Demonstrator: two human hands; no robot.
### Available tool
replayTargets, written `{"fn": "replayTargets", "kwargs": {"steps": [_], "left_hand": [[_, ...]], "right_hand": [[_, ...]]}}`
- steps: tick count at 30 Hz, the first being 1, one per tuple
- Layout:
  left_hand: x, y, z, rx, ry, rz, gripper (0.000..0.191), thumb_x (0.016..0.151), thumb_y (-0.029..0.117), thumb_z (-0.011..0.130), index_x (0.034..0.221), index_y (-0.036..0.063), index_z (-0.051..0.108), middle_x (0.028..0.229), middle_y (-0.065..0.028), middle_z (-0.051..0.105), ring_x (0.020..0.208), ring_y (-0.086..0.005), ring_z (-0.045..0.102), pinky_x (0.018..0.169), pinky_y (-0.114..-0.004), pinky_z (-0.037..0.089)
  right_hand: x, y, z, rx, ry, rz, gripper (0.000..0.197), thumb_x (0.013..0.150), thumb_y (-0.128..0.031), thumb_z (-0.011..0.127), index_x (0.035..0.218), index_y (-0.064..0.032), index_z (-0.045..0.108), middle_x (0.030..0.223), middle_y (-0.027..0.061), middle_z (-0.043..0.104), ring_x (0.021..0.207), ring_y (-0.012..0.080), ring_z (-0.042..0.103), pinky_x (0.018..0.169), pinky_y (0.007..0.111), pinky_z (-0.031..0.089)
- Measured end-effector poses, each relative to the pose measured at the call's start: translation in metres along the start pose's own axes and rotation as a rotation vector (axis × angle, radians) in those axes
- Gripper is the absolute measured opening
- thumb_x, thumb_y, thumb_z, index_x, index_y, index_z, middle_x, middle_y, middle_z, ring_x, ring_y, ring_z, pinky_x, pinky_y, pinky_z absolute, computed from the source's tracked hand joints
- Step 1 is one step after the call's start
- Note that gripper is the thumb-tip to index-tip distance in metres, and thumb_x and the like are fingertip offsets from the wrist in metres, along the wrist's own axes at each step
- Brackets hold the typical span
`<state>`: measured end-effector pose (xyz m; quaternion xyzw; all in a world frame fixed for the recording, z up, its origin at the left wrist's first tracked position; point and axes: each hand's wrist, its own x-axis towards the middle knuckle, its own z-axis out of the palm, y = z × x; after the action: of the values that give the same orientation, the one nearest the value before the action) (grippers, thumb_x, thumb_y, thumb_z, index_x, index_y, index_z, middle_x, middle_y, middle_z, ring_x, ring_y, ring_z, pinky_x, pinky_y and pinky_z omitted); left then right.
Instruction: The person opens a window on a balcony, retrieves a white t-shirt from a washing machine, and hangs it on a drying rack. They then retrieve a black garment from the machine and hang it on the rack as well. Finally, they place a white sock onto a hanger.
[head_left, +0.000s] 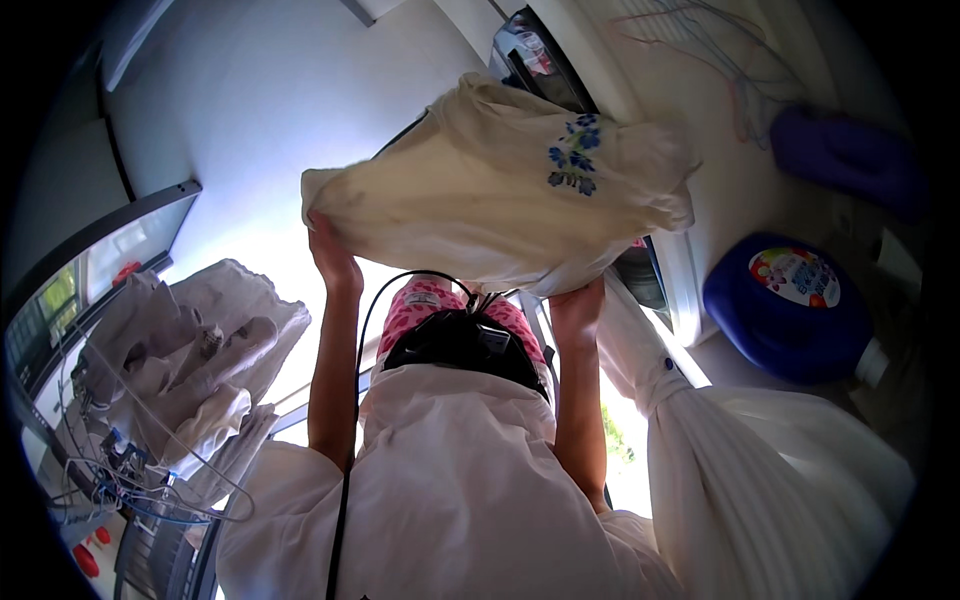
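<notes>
A cream cloth garment or fabric piece (465, 195) with a blue floral pattern near its right side is stretched between my two hands in front of me. My left hand (330, 255) grips its lower left edge, the thumb side pressed to the cloth. At the lower right edge my right hand (579, 309) has hold of it, its fingers partly hidden by the fabric. The cloth hangs in loose folds and hides part of what lies behind it.
Light socks and cloths (217, 352) hang at the left beside wire hangers (135, 480). At the right are a tied white curtain (675, 420), a blue detergent bottle (780, 315), a purple object (840, 157) and more hangers (705, 52). A black cable (358, 360) runs down my front.
</notes>
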<state>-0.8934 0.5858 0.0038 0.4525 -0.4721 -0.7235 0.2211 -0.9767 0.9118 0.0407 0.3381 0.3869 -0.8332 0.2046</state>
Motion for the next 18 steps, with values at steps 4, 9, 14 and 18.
{"fn": "replayTargets", "kwargs": {"steps": [4, 9, 14, 18], "left_hand": [[-0.008, 0.006, -0.009, -0.203, 0.035, -0.078, 0.06, 0.106, 0.046, 0.04, 0.147, 0.0036, 0.034, 0.144, -0.0132, 0.047, 0.132, -0.0256, 0.046, 0.111, -0.04, 0.037], [-0.025, 0.013, -0.012, -0.275, -0.003, -0.113, 0.064, 0.105, 0.049, 0.036, 0.15, 0.0046, 0.029, 0.148, -0.0136, 0.043, 0.137, -0.027, 0.041, 0.115, -0.041, 0.033], [-0.039, 0.018, -0.006, -0.265, -0.05, -0.123, 0.065, 0.106, 0.051, 0.031, 0.15, 0.0044, 0.028, 0.148, -0.0145, 0.042, 0.138, -0.0281, 0.04, 0.116, -0.042, 0.031], [-0.046, 0.017, -0.008, -0.296, -0.108, -0.101, 0.066, 0.106, 0.053, 0.03, 0.15, 0.0042, 0.029, 0.148, -0.0144, 0.042, 0.138, -0.0283, 0.04, 0.115, -0.043, 0.031]], "right_hand": [[0.001, 0.009, -0.002, 0.165, -0.105, 0.075, 0.059, 0.106, -0.042, 0.037, 0.153, -0.0078, 0.029, 0.154, 0.0085, 0.04, 0.141, 0.0244, 0.04, 0.114, 0.041, 0.034], [0.003, 0.012, -0.006, -0.091, -0.161, 0.082, 0.058, 0.101, -0.024, 0.049, 0.15, -0.0015, 0.031, 0.151, 0.0127, 0.042, 0.14, 0.0263, 0.04, 0.116, 0.041, 0.032], [0.003, 0.011, -0.009, -0.23, -0.202, 0.072, 0.057, 0.094, -0.011, 0.056, 0.146, 0.0036, 0.037, 0.145, 0.0155, 0.047, 0.137, 0.0264, 0.044, 0.114, 0.04, 0.034], [-0.009, 0.006, -0.002, -0.257, -0.168, 0.057, 0.059, 0.088, -0.005, 0.058, 0.143, 0.0022, 0.04, 0.14, 0.0141, 0.051, 0.132, 0.0254, 0.047, 0.111, 0.038, 0.036]]}}
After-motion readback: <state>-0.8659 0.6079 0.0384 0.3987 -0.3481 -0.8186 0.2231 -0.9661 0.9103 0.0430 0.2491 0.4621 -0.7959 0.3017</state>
